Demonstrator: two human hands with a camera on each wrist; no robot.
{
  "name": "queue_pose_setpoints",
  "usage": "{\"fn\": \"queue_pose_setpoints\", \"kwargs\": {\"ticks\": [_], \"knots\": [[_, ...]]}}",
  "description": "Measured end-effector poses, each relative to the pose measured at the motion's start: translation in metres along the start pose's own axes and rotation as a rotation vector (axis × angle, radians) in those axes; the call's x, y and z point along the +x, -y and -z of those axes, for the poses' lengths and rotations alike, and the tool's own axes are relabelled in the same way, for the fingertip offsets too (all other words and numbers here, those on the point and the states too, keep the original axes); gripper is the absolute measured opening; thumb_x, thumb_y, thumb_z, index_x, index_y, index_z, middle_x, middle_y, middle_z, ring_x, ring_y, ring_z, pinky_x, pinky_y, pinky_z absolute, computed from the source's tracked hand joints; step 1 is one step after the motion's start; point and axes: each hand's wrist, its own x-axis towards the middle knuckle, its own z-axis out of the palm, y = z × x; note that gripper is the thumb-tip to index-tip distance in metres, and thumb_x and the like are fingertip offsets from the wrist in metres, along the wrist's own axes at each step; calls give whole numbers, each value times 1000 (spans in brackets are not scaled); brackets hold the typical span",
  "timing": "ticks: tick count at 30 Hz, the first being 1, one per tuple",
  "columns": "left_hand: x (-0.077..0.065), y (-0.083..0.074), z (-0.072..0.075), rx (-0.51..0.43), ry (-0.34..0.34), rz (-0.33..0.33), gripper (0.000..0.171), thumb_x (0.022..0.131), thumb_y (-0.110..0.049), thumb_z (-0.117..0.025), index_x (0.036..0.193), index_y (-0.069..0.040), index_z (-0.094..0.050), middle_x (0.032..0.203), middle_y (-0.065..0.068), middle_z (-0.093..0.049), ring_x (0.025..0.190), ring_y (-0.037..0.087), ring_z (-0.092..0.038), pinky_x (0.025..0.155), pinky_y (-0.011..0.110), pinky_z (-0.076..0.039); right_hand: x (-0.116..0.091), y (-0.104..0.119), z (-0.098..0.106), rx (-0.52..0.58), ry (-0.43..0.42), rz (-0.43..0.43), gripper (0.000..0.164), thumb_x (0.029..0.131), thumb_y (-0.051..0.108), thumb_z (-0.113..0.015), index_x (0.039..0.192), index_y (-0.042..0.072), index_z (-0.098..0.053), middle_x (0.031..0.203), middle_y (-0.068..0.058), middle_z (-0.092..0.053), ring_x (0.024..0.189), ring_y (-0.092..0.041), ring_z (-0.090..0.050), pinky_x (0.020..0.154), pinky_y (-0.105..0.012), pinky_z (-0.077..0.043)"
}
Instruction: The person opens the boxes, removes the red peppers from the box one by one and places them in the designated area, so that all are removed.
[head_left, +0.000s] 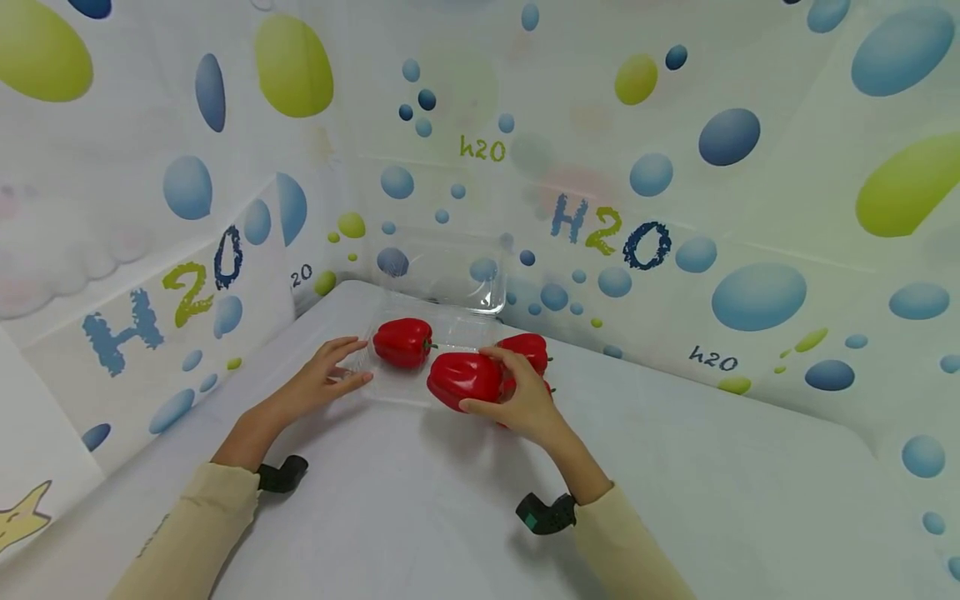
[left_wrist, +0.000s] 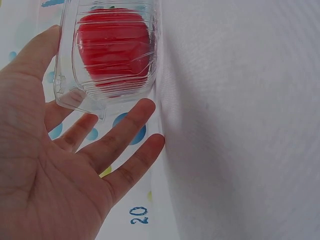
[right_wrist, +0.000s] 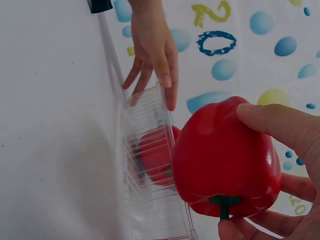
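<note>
The right hand [head_left: 525,402] grips a pepper [head_left: 463,380] over the box's [head_left: 393,390] near edge; the left hand [head_left: 313,385], fingers apart, is at its left edge.

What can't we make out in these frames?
Head: most of the lower right pepper, behind the right hand and held pepper.
Left wrist: the clear container's far end, cut off by the top edge; boxed pepper's surface detail, distorted by ridged plastic.
Right wrist: part of the right hand, beyond the right edge.
</note>
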Motion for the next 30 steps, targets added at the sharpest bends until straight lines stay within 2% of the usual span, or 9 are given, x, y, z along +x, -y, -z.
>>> {"fn": "queue_pose_setpoints", "kwargs": {"ticks": [9, 18, 30], "knots": [[-1, -1, 0, 4, -3, 4, 71, 96, -35, -61, 151, -4, -29, 155, 26, -16, 125, 51, -46, 100, 58, -44, -6, 0, -1, 17, 37, 43, 77, 70, 15, -87, 138, 17, -50, 142, -8, -45, 129, -31, -43, 86, -48, -56], [-1, -1, -1, 1, -4, -2, 71, 96, -35, -61, 151, -3, -29, 154, 26, -17, 125, 51, -46, 100, 58, -44, -14, -1, -2, 18, 50, 53, 75, 71, 15, -87, 137, 16, -50, 136, -7, -49, 125, -30, -47, 84, -45, -57], [-1, -1, 0, 0, -8, 0, 71, 96, -35, -61, 151, -3, -29, 154, 26, -17, 124, 51, -47, 99, 57, -45, -21, 0, -5, -10, 118, 68, 76, 70, 17, -87, 136, 15, -49, 131, -7, -52, 117, -28, -50, 79, -39, -58]]}}
